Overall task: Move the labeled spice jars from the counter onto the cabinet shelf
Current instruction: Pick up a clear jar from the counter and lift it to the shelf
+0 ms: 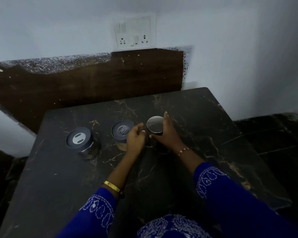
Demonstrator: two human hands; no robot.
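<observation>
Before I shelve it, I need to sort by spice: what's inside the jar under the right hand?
Cannot tell: the shiny lid covers the jar, and the right hand hides its dark side.

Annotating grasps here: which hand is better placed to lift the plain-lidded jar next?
Probably the right hand: thumb and fingers already lie on either side of the plain-lidded jar. The left hand hangs loosely curled between it and the middle jar, holding nothing.

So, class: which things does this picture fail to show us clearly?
- Jar labels: head view sees mostly the lids; the middle jar lid print is too small to read.
- Right jar body: hidden by the right hand.
- Cabinet shelf: outside the frame.
- Left hand fingertips: blurred, contact unclear.
</observation>
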